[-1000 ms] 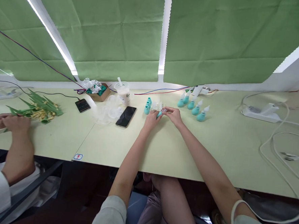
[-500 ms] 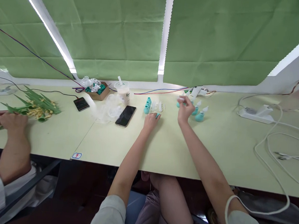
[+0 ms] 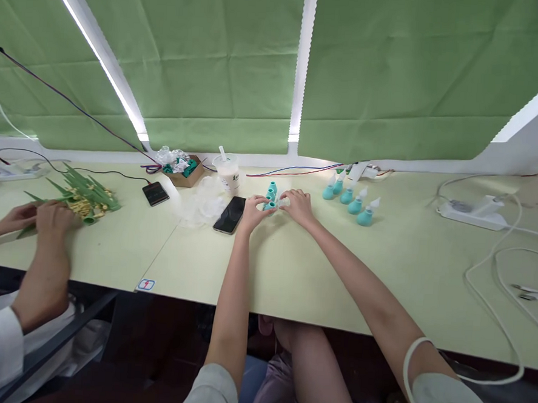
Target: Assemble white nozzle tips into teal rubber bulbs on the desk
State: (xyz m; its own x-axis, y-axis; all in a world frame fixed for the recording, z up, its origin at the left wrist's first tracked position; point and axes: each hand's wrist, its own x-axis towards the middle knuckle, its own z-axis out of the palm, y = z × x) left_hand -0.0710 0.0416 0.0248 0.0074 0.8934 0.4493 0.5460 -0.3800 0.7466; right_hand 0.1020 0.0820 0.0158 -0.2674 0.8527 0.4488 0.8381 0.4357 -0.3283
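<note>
My left hand (image 3: 252,210) and my right hand (image 3: 298,205) meet at the middle of the table, both curled around small parts. The left hand pinches a teal bulb (image 3: 269,206). The right hand's fingers close on a small clear piece I cannot make out. Two more teal bulbs (image 3: 272,191) stand just behind my hands. A row of several teal bulbs with white tips (image 3: 354,204) stands to the right of my right hand.
A black phone (image 3: 230,214), crumpled clear plastic (image 3: 203,201), a drink cup (image 3: 228,170) and a small cardboard box (image 3: 186,173) lie left of my hands. Another person's hands (image 3: 44,218) handle green leaves (image 3: 85,193) at far left. A power strip (image 3: 475,213) and white cables (image 3: 511,265) lie right.
My right hand came back from the row of tipped bulbs to meet my left hand. The left hand shifted slightly left toward the phone. The camera view shifted a little.
</note>
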